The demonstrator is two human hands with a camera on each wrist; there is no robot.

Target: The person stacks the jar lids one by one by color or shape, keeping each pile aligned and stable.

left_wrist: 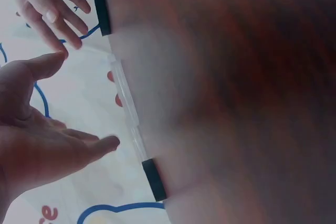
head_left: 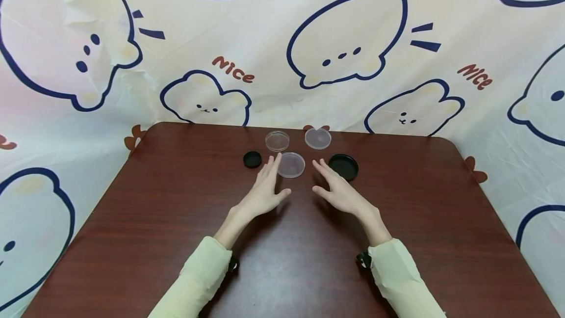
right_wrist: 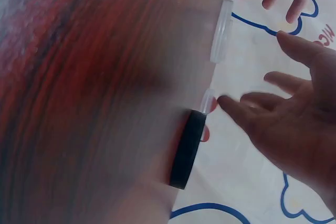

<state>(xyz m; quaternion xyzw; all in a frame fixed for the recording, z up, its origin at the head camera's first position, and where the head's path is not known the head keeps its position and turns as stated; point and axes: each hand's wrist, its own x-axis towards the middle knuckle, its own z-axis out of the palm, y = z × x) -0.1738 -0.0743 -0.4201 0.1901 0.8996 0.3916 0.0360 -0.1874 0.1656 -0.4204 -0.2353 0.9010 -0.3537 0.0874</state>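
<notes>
My left hand [head_left: 264, 193] is held over the table with fingers straight and thumb apart, holding nothing. Its fingertips overlap the edge of a clear shallow round dish [head_left: 293, 167] in the head view. A small black round lid-like disc [head_left: 252, 159] lies left of those fingertips. Opposite, my right hand [head_left: 342, 193] has its fingers extended, also holding nothing. Just beyond its fingers sits a larger black round shallow piece [head_left: 344, 167] with a raised rim. Farther back are a clear round dish [head_left: 277, 140] at left and another clear disc [head_left: 318, 139] at right.
The brown wooden table [head_left: 176, 259] has its far edge close behind the round pieces. A pale cloth [head_left: 273, 102] with blue-outlined cartoon figures hangs behind and along the sides. Dark bands [head_left: 364, 259] sit at both sleeve cuffs.
</notes>
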